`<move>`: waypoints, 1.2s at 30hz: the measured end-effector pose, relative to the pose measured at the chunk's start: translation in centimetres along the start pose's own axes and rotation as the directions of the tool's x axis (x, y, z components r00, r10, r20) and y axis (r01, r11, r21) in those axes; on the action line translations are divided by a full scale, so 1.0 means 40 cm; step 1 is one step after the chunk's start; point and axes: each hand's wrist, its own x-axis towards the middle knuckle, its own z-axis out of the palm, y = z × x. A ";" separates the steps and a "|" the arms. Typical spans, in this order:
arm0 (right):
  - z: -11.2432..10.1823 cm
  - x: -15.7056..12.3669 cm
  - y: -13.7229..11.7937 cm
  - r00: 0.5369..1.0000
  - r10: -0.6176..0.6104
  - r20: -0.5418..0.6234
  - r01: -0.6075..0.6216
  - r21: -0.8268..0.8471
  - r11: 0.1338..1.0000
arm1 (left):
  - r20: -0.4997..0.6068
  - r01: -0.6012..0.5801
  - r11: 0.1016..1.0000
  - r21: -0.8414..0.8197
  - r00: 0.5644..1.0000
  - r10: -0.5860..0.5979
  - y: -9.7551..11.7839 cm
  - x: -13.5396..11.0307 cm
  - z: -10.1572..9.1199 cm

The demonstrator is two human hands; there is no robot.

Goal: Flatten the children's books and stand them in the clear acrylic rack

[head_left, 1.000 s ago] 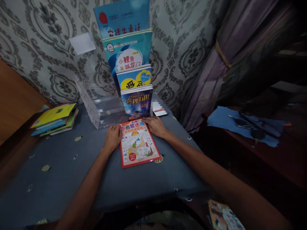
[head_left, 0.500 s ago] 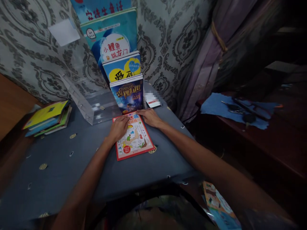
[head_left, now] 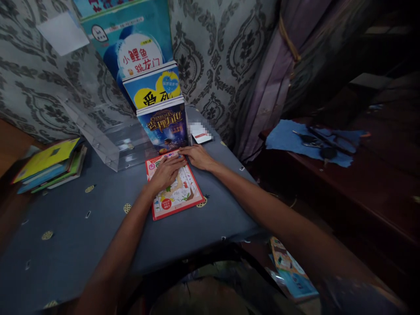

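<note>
A thin red-bordered children's book (head_left: 183, 192) with a white picture cover lies on the table in front of me. My left hand (head_left: 167, 172) rests flat across its upper part, fingers stretched and hiding part of the title. At the book's top right corner is my right hand (head_left: 197, 156), its fingers extended and touching the edge. Just behind both hands, a dark blue book (head_left: 166, 129) stands in a clear stepped rack (head_left: 110, 151). Blue-and-yellow books (head_left: 152, 89) and a teal book (head_left: 131, 41) rise in the tiers behind.
Several books lie stacked on the table's left, a yellow one (head_left: 49, 159) on top. A white card (head_left: 63, 34) is above the rack's left. Right of the rack lies a partly blurred flat object (head_left: 201, 132). A blue cloth (head_left: 288, 142) with glasses lies on the dark furniture at right.
My left hand has slid to the right over the cover, uncovering the left of the title. My right hand stays at the top corner. The whole view has shifted slightly.
</note>
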 end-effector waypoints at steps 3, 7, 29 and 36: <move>0.000 0.000 0.000 1.000 -0.007 -0.004 0.007 -0.006 1.000 | 0.024 -0.022 1.000 0.006 0.999 0.022 0.002 -0.002 -0.002; 0.002 -0.003 -0.001 1.000 -0.023 -0.013 0.022 -0.030 0.999 | 0.034 -0.025 0.999 0.035 0.999 0.024 0.010 -0.003 -0.002; -0.005 -0.072 -0.004 0.997 -0.082 -0.014 0.081 -0.008 0.997 | 0.015 -0.090 0.993 0.079 0.996 0.090 0.031 -0.018 -0.009; 0.000 -0.080 0.006 0.987 -0.158 -0.034 0.158 0.008 0.987 | -0.007 -0.065 0.998 -0.007 0.998 0.065 0.045 -0.038 -0.006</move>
